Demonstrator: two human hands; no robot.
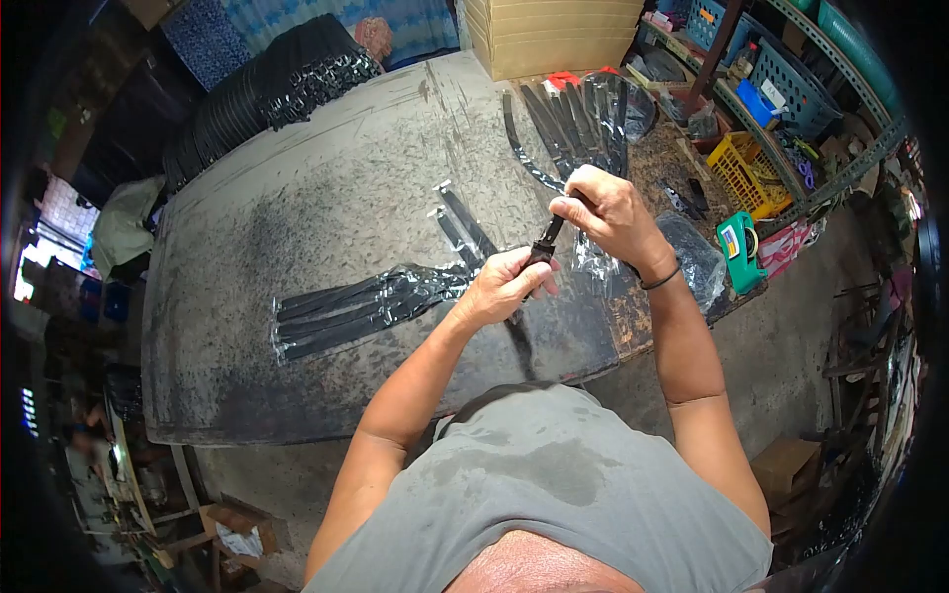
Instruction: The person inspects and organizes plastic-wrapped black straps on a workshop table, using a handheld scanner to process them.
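Note:
My left hand (509,285) is closed around the lower end of a black strap (550,237) with shiny spots, above the table's near side. Up and to the right, my right hand (613,217) grips the strap's other end, fingers curled over it. A short stretch shows between the hands; the rest is hidden by the fingers. Left of my left hand lies a bundle of black straps (366,304) with shiny plastic at the ends. Two separate strap ends (457,222) stick out behind it. Beyond my right hand, more black straps (583,124) are fanned out.
A worn grey table (297,217) spans the middle. At its back left is a big stack of black straps (267,89). A cardboard box (554,40) stands behind. To the right are a green tape dispenser (739,252), a yellow basket (749,176) and a metal shelf (840,59).

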